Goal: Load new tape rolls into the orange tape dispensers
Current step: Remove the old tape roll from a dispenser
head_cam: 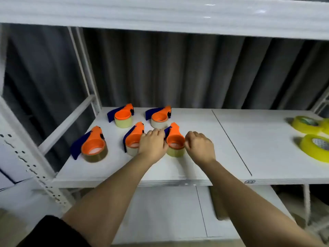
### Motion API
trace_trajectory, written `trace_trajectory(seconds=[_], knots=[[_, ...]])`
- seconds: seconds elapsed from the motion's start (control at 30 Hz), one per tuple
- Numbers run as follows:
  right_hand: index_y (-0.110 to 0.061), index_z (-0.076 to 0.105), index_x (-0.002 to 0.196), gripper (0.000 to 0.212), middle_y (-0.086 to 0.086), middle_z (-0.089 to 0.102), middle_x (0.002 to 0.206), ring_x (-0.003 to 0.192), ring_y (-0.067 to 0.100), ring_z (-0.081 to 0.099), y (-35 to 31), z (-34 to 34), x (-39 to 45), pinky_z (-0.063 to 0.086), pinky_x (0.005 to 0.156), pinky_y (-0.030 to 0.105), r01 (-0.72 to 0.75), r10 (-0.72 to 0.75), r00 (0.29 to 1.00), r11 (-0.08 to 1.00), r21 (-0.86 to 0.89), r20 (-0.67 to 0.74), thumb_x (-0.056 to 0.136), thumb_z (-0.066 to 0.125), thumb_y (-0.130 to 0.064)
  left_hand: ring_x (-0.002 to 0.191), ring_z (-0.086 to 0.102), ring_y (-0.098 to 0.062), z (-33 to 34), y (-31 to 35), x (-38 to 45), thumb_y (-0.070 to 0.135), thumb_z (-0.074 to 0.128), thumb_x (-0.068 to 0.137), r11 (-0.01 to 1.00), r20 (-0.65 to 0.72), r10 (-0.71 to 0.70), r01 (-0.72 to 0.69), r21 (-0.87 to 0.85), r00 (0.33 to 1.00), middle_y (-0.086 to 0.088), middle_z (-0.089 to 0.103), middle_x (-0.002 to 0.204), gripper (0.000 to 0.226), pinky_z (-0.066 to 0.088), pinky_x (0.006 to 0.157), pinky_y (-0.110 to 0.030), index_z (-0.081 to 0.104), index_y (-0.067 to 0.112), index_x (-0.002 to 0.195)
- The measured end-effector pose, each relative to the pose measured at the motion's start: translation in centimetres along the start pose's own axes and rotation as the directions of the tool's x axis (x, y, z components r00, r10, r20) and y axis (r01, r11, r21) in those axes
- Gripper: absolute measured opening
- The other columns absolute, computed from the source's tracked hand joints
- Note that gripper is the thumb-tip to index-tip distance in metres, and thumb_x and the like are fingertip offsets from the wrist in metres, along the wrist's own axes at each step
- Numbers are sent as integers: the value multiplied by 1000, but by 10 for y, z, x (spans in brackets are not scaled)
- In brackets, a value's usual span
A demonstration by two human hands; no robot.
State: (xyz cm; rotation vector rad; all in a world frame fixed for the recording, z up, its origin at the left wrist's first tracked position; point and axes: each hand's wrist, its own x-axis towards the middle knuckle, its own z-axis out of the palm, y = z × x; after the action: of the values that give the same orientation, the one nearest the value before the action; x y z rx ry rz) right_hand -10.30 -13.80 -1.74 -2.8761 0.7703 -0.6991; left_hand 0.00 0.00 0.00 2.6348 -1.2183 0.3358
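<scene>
Five orange tape dispensers with dark blue flaps stand on the white shelf (195,168), each with a tape roll on its hub. The front right dispenser (175,139) sits between my hands. My left hand (153,145) grips its left side at the blue flap, fingers curled, and partly covers the middle dispenser (133,139). My right hand (199,147) has curled fingers closed against the right edge of the ring and its pale yellow roll (175,152). The others stand at the front left (93,145), back left (122,115) and back right (160,116).
Spare yellow tape rolls (305,124) (314,147) lie at the shelf's right end. A white upright post (28,154) stands at the left, an upper shelf beam (160,16) runs overhead, and a lower shelf (178,211) sits beneath. Grey curtain hangs behind.
</scene>
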Motion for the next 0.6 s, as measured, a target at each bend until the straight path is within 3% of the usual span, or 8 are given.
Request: trace_trajectory(seconds=[0.17, 0.27, 0.43, 0.53, 0.6], knots=[[-15, 55, 114, 26, 4, 61, 112, 100, 27, 57, 22, 30, 20, 44, 74, 32, -92, 97, 979, 995, -37, 181, 97, 37, -21, 119, 44, -23, 29, 13, 23, 34, 40, 93, 986, 68, 124, -131, 105, 990, -4, 49, 129, 41, 30, 99, -35, 48, 13, 127], [-15, 52, 122, 30, 5, 58, 119, 109, 26, 54, 35, 42, 30, 43, 80, 33, -127, 121, 958, 992, 7, 259, 97, 36, -17, 118, 43, -22, 45, 21, 33, 43, 38, 94, 969, 88, 196, -206, 133, 977, -4, 49, 127, 44, 25, 102, -35, 50, 13, 124], [-15, 51, 129, 36, 8, 53, 124, 116, 27, 46, 48, 66, 38, 41, 88, 35, -114, 88, 922, 992, 48, 378, 96, 39, -22, 117, 47, -24, 68, 36, 41, 53, 39, 92, 952, 244, 211, -255, 169, 947, -6, 56, 124, 52, 23, 103, -39, 54, 12, 120], [-15, 55, 125, 35, 9, 55, 119, 111, 28, 47, 47, 75, 35, 42, 87, 34, -132, 71, 927, 981, 142, 367, 93, 43, -21, 112, 52, -27, 72, 41, 43, 42, 41, 95, 955, 275, 195, -246, 164, 942, -8, 61, 119, 41, 26, 101, -40, 56, 10, 117], [-13, 58, 121, 33, 9, 55, 116, 109, 28, 48, 47, 80, 35, 42, 85, 34, -130, 59, 936, 975, 183, 348, 91, 44, -18, 98, 62, -28, 74, 42, 46, 30, 52, 91, 953, 193, 260, -284, 106, 946, -8, 68, 104, 26, 34, 94, -40, 61, 9, 105]])
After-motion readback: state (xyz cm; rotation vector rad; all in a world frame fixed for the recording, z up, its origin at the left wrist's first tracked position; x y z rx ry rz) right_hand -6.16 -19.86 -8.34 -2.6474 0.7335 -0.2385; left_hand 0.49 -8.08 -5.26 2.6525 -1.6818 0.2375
